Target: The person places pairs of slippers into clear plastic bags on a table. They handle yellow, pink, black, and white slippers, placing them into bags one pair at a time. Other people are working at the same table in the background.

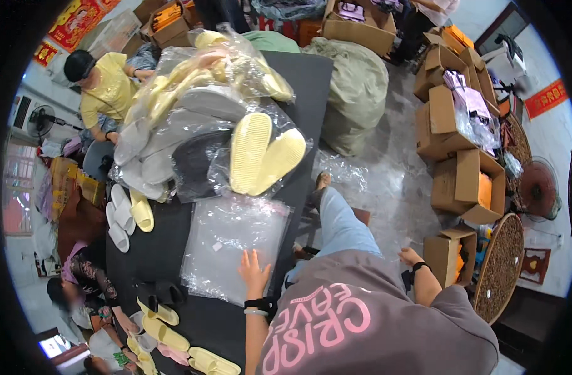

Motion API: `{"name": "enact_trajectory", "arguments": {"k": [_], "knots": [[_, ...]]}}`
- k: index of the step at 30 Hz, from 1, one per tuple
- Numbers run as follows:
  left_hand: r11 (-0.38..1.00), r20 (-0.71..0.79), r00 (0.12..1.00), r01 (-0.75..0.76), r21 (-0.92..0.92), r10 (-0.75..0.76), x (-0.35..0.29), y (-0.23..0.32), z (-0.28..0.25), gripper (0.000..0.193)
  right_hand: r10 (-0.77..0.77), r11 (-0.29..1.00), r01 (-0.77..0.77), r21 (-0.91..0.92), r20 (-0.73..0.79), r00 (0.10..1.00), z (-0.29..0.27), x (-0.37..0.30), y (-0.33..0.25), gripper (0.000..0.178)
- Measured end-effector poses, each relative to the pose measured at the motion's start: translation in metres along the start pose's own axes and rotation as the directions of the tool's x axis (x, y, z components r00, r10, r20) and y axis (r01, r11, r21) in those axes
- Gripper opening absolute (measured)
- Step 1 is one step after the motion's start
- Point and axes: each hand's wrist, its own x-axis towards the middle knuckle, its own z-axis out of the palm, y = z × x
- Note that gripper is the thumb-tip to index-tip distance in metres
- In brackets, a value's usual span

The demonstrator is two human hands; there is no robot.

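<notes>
My left hand (254,275) has its fingers spread over a stack of clear plastic bags (226,219) on the dark table (311,81); it grips nothing. Just beyond the bags lies a pair of pale yellow slippers (251,153), soles up, in clear wrapping. My right hand (412,257) is off the table at my right side, fingers curled, with nothing visible in it. A large heap of bagged grey slippers (201,103) and bagged yellow slippers (179,78) covers the far part of the table.
Loose grey slippers (118,228) and yellow slippers (164,331) line the table's left side, where two people (111,81) (89,275) are. A big pale sack (351,94) stands beyond the table's right edge. Cardboard boxes (439,128) and a fan (539,187) line the right wall.
</notes>
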Motion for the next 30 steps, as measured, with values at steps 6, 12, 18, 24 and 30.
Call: {"name": "enact_trajectory", "arguments": {"k": [6, 12, 18, 24, 30], "knots": [[0.992, 0.041, 0.997, 0.074, -0.104, -0.07, 0.026, 0.013, -0.01, 0.073, -0.158, 0.984, 0.161, 0.08, -0.042, 0.987, -0.019, 0.031, -0.06, 0.048], [0.903, 0.001, 0.907, 0.419, -0.091, -0.421, 0.044, 0.021, -0.029, 0.059, -0.351, 0.936, 0.352, 0.007, 0.095, 0.932, -0.069, 0.147, -0.161, 0.042], [0.704, -0.401, 0.694, 0.217, -0.676, -0.598, 0.143, 0.096, -0.099, 0.065, -0.749, 0.635, 0.751, -0.18, 0.096, 0.656, -0.151, 0.185, -0.384, 0.038], [0.827, -0.388, 0.877, 0.018, -0.561, -0.283, 0.279, 0.205, -0.159, 0.083, -0.812, 0.456, 0.888, 0.055, 0.434, 0.39, -0.134, 0.105, -0.559, 0.051], [0.853, -0.343, 0.824, 0.285, -0.438, -0.452, 0.332, 0.184, -0.127, 0.081, -0.483, 0.427, 0.904, -0.003, 0.844, 0.231, -0.002, 0.003, -0.596, 0.09]]}}
